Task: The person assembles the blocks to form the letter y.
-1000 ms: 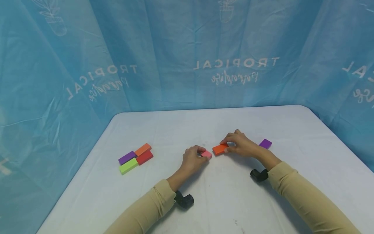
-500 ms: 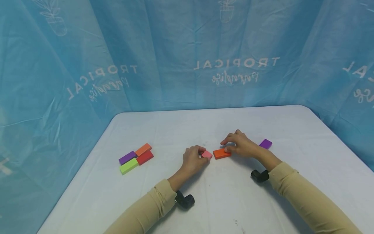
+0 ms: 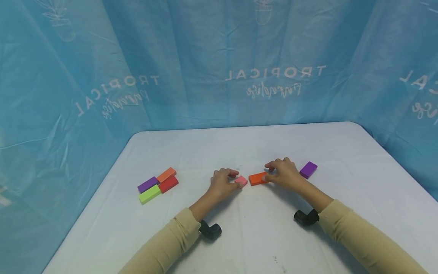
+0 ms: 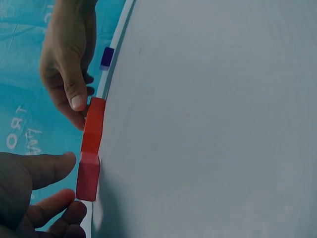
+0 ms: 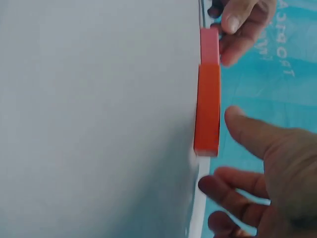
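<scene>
My left hand [image 3: 221, 185] is just left of a small pink block [image 3: 241, 180], its thumb and fingers spread apart at the block's near end. In the left wrist view the pink block [image 4: 88, 177] lies in line with a longer orange block [image 4: 93, 125]. At the right end of the orange block [image 3: 257, 178] is my right hand [image 3: 284, 174], thumb close by and fingers lifted away. The right wrist view shows a gap between that hand's thumb and fingers, with the orange block [image 5: 208, 110] beside them.
A purple block [image 3: 308, 170] lies beyond the right hand. On the left of the white-covered table [image 3: 246, 236] lies a cluster of purple [image 3: 148, 184], orange [image 3: 166, 174], red [image 3: 168, 184] and lime green blocks [image 3: 149, 194]. A blue curtain [image 3: 205, 76] surrounds the table.
The right hand has let go of the orange block and drawn slightly right, uncovering more of the purple block. The left fingers have loosened from the pink block and shifted a little left.
</scene>
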{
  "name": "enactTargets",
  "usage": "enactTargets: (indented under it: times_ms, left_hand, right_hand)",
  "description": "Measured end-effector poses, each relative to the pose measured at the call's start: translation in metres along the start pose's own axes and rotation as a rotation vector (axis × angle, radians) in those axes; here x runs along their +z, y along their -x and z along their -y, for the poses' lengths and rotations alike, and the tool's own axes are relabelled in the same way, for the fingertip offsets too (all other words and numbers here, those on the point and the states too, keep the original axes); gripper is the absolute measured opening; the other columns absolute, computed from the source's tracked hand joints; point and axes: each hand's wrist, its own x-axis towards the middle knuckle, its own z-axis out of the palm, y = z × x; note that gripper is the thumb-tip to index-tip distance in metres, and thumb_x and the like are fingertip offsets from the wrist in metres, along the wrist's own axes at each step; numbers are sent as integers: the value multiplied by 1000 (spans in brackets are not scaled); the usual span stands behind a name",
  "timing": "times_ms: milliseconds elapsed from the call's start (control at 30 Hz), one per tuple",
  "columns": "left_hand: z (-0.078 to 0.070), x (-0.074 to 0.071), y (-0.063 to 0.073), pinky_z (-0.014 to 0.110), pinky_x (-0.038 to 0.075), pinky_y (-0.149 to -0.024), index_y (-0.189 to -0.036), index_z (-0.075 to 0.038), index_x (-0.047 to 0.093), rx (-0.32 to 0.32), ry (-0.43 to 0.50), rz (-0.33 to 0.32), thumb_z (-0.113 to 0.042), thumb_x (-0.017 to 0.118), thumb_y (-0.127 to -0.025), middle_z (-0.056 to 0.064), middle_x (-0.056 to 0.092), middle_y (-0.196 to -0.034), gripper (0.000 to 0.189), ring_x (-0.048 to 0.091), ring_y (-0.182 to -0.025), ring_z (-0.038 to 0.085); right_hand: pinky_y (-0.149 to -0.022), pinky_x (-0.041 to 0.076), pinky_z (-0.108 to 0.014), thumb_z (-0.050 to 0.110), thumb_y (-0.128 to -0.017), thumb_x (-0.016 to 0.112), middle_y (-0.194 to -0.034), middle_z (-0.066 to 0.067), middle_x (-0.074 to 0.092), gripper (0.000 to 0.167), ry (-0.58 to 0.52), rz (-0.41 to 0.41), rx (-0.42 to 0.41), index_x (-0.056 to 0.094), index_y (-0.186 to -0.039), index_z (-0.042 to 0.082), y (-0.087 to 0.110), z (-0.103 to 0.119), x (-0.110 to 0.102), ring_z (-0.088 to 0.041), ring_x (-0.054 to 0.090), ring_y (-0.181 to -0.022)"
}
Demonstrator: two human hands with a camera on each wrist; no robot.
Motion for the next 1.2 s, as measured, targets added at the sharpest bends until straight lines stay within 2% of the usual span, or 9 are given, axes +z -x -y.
enactTargets:
  times_ms: [233,533,933,1200]
  left_hand:
    - [6,-4,-4,35,37,-82,-115,-14,65,4,-30,58,-19,70,-80,3,60,-109,35,44,-98,17]
    - [9,-10,-7,31,38,-80,-119,-18,64,16,-14,126,-18,69,-82,0,60,-107,37,44,-96,16]
    - [9,-10,-7,32,34,-80,-116,-17,67,59,-38,141,-16,71,-81,0,60,-100,35,43,-94,16]
    - [10,-6,-8,34,31,-82,-115,-15,67,94,-58,124,-15,70,-80,-1,62,-97,36,45,-92,14]
  right_hand:
    - [-77,36,-39,35,-78,74,-96,-8,67,50,29,-15,54,65,-117,5,4,6,4,-25,47,-89]
    - [-78,39,-43,37,-76,76,-90,-8,67,51,65,-85,44,66,-114,4,11,10,10,-26,50,-87]
    - [-75,36,-40,30,-75,76,-90,-9,67,44,54,-110,48,69,-108,3,10,14,15,-24,48,-84]
    - [-76,35,-39,30,-76,76,-95,-10,67,45,53,-107,18,68,-112,4,6,13,15,-24,47,-86]
